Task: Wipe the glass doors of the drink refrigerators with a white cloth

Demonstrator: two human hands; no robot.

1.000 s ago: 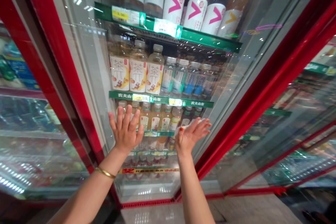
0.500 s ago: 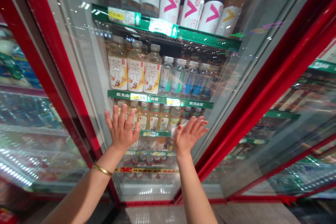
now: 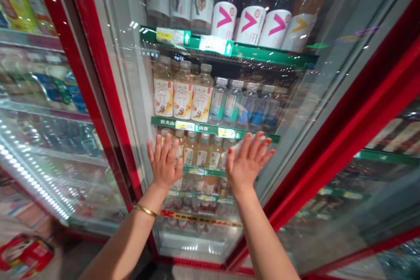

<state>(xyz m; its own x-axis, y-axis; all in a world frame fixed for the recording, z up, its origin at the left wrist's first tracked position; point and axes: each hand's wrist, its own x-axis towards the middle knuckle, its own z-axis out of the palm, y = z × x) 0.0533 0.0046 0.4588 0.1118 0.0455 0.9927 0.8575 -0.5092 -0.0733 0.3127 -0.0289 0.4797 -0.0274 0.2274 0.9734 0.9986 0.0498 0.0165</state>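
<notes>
My left hand [image 3: 164,164], a gold bangle [image 3: 145,210] on its wrist, is raised with its fingers spread before the glass door [image 3: 193,245] of a drinks cooler. My right hand [image 3: 247,162] is held up beside it, fingers apart and nails orange. Something pale and whitish shows behind its thumb side, too unclear to name. Whether the palms touch the glass, I cannot tell. Behind the glass stand tea bottles [image 3: 183,96] with white labels, blue-labelled bottles [image 3: 259,107] and, higher up, dark bottles [image 3: 251,24] with pink marks. My hands partly hide the lower bottles [image 3: 202,155].
Red door frames [image 3: 341,127] run along both sides of the glass. Green shelf edges [image 3: 272,57] carry price tags. Another cooler with bottles [image 3: 49,74] stands at the left. A red printed package [image 3: 26,251] is at the lower left, blurred.
The view has shifted, so the cooler and both hands appear farther right. Both hands keep their spread pose in front of the glass.
</notes>
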